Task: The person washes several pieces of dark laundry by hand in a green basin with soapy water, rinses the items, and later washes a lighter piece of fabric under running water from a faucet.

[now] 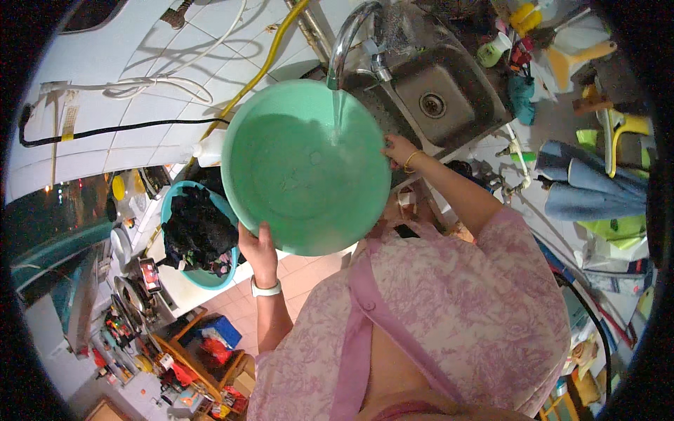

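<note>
Round green plastic basin (243, 151), gripped by left hand (260, 251) and right hand (401, 151), may tip as running water (337, 112) adds weight.

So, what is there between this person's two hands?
A big round green basin, as the head view shows: the left hand grips its rim at lower left, the right hand at the right.

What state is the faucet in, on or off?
On: a stream of water falls from the faucet into the green basin, held at its rim by the left hand and right hand.
</note>
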A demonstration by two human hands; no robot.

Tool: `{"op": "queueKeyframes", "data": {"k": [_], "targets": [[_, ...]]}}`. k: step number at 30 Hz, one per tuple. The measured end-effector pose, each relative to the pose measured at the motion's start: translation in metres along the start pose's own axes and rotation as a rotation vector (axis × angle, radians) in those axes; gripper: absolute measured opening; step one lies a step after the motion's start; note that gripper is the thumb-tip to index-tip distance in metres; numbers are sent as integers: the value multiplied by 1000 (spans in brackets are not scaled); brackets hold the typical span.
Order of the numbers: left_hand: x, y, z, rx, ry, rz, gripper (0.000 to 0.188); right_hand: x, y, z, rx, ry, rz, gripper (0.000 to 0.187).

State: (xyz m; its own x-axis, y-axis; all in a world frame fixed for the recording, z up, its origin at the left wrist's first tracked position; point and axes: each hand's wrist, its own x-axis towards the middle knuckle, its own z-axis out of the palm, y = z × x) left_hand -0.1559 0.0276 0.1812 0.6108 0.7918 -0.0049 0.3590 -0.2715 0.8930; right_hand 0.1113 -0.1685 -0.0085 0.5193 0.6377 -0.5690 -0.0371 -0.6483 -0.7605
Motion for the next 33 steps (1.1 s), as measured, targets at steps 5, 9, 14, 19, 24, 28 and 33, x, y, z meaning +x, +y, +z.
{"op": "queueKeyframes", "data": {"k": [5, 9, 14, 19, 24, 28, 33], "targets": [[-43, -24, -4, -46, 108, -74, 32, -24, -56, -24, -62, -67, 15, 45], [-44, -2, 1, -93, 190, -99, 23, -19, -57, -34, -265, -116, -100, 40], [-16, 46, 19, 26, 156, -78, 21, 1, -28, -36, -203, -109, -208, 32], [-9, 61, 45, -44, 60, -46, 30, 17, 16, -43, 141, -264, 132, 30], [-18, 43, 42, -80, 82, -42, 40, 16, 24, -32, -100, -111, 1, 55], [-41, -1, 20, -192, 163, -135, 42, 3, -13, -31, -30, -60, -95, 52], [-73, -48, 15, -427, 206, -360, 35, -16, -46, -43, -78, -49, -210, 44]]}}
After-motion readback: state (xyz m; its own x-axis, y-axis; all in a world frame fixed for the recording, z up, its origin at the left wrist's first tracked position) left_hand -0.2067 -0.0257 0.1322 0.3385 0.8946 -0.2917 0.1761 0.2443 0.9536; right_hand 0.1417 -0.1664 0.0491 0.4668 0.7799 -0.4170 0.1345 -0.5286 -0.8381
